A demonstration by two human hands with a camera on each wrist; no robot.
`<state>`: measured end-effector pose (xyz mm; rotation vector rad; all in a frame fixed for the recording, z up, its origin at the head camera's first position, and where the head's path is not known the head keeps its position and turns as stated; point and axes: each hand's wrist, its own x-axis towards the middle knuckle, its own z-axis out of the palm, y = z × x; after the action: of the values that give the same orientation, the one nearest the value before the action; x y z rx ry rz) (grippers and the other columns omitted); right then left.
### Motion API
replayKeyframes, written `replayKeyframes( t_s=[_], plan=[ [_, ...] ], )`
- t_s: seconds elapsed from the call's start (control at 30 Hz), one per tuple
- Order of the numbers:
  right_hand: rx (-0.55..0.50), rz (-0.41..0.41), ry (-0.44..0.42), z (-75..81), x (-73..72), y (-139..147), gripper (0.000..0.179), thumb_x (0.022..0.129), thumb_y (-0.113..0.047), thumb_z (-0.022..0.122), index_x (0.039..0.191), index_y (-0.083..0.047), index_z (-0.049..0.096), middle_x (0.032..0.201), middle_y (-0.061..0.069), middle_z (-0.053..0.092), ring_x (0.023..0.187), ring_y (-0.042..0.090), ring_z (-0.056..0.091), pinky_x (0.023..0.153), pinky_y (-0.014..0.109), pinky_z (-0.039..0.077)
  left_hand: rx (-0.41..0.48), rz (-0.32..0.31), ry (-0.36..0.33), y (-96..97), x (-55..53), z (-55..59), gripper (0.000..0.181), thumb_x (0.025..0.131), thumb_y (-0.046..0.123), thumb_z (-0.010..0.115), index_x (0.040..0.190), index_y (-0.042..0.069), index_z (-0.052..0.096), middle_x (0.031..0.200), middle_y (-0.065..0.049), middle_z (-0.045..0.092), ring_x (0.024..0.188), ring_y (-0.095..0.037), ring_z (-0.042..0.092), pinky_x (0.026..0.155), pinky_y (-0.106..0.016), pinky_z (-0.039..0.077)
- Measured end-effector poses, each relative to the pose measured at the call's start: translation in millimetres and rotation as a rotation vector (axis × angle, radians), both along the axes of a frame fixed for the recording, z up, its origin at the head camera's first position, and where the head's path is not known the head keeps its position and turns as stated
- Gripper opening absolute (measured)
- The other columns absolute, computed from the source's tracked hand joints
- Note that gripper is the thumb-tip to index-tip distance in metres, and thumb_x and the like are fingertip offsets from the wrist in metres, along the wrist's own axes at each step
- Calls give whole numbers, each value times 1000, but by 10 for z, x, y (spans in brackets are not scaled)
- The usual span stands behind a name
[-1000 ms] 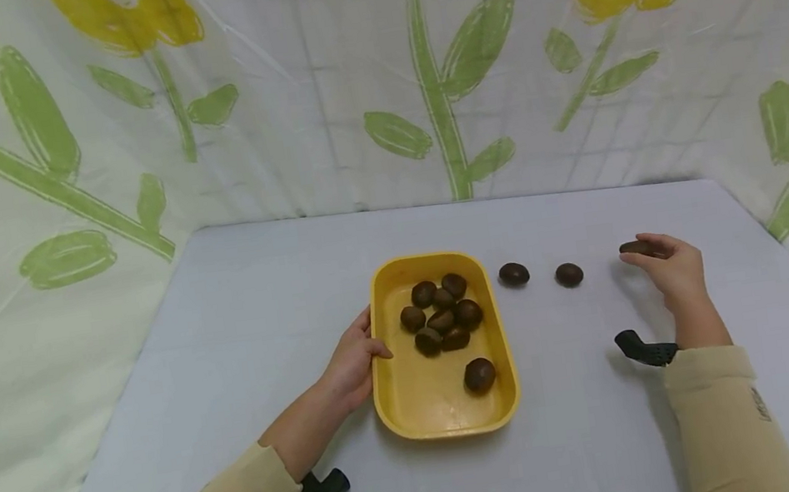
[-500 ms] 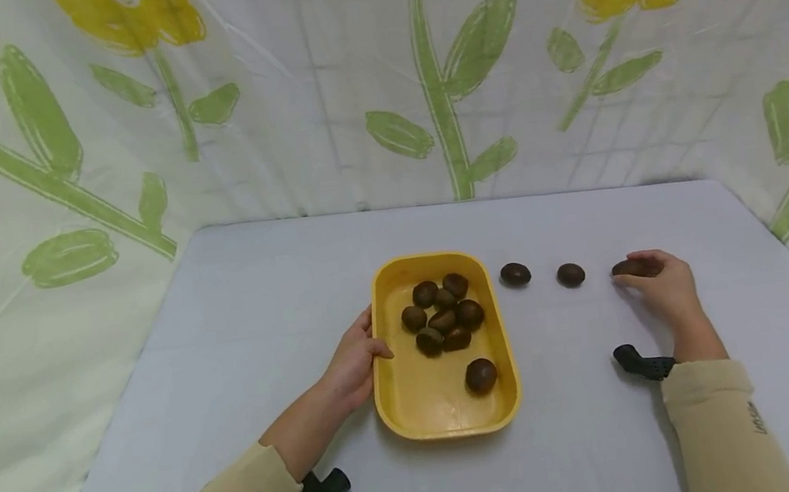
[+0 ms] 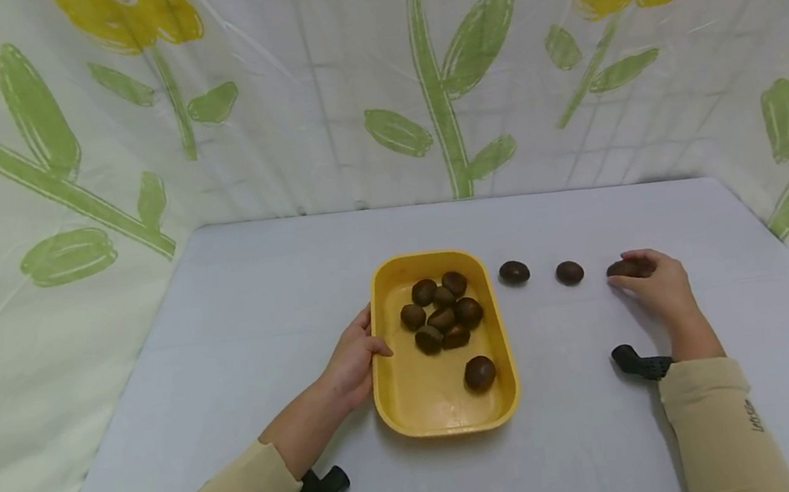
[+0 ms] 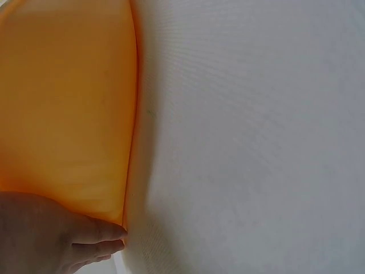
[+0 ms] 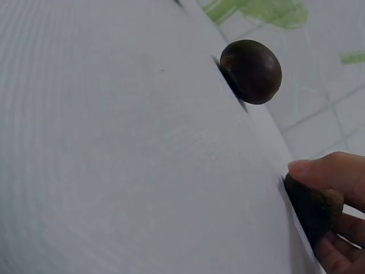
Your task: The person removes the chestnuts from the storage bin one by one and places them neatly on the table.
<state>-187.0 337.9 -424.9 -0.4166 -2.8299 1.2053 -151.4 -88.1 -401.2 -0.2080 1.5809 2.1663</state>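
Note:
My left hand [image 3: 352, 363] grips the left side of a yellow plastic tray [image 3: 420, 427], its thumb over the rim. In the left wrist view, the fingers of that hand [image 4: 45, 237] lie against the tray's orange-looking outer wall [image 4: 68, 114]. Several brown chestnuts [image 3: 441, 321] cluster in the tray's far half, and a single chestnut [image 3: 480, 373] sits nearer its front right. Over on the right, my right hand [image 3: 665, 285] pinches a chestnut [image 3: 623, 270] between thumb and fingers at the tabletop. The right wrist view shows this chestnut [image 5: 311, 208] at the table surface.
Two loose chestnuts, one beside the tray [image 3: 514, 272] and another farther right [image 3: 569, 273], form a rough row with the pinched one. A white cloth covers the table [image 3: 280, 296]. Behind it hangs a flower-patterned curtain [image 3: 287, 126].
My right hand has come down and left with its chestnut, bringing it to the table in line with the two loose ones. The left hand and tray have stayed put.

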Motion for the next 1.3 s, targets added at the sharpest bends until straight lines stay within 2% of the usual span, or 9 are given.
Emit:
replayKeyframes(
  t_s=[0.1,0.27,0.43,0.53,0.67,0.77,0.83,1.03,1.3],
  plan=[
    [-5,-1,4,36,-17,1,58,85,-29,64,131,2,47,128,24,53,102,14,54,78,18,38,5,-1,-2,-1,-2,4,87,71,-17,35,151,10,10,155,-7,21,140,-25,27,114,-40,24],
    [-52,-63,-5,118,-43,-8,59,88,-32,59,134,2,45,135,23,45,124,35,43,80,19,38,12,-4,-1,-1,-8,-3,88,71,-18,34,151,10,10,155,-7,20,140,-26,27,114,-41,24],
    [-130,-184,-26,160,-99,-4,59,89,-37,54,136,-3,44,136,16,43,122,28,40,86,27,41,13,-10,5,-2,-12,-9,87,72,-18,34,150,9,9,155,-8,19,140,-27,26,114,-41,24],
    [-143,-213,-9,156,-154,12,62,87,-44,56,135,-6,46,130,9,48,116,20,43,82,25,45,2,-1,1,-5,-12,-14,87,72,-18,34,150,10,10,155,-7,20,140,-26,26,113,-41,24],
    [-131,-175,2,195,-202,-35,66,84,-49,58,135,-9,47,129,6,48,115,16,42,77,20,47,-4,3,3,-9,-7,-15,87,71,-18,35,150,10,11,155,-7,21,140,-26,27,113,-40,25],
    [-163,-112,-8,295,-210,-156,66,85,-46,58,137,-6,44,135,12,44,116,18,43,94,28,45,0,-5,6,-10,-7,-10,87,71,-18,35,150,10,10,155,-7,21,140,-26,27,113,-41,24],
    [-190,-63,-8,374,-209,-254,66,87,-43,57,137,-4,43,135,14,44,116,19,44,103,41,40,8,-11,9,-11,-8,-13,87,71,-18,34,150,9,9,155,-8,20,140,-27,26,114,-41,24],
    [-232,68,2,491,-257,-513,66,85,-44,59,136,-4,43,132,12,47,116,20,46,105,51,35,6,-2,-8,-9,-10,-4,87,71,-18,34,150,10,10,155,-7,21,140,-26,26,114,-41,24],
    [-290,113,61,605,-361,-826,58,84,-38,64,129,-4,50,120,3,56,97,0,53,103,44,40,-13,17,-21,7,-4,17,87,71,-18,35,150,10,11,155,-7,22,140,-25,27,114,-40,25]
  ],
)
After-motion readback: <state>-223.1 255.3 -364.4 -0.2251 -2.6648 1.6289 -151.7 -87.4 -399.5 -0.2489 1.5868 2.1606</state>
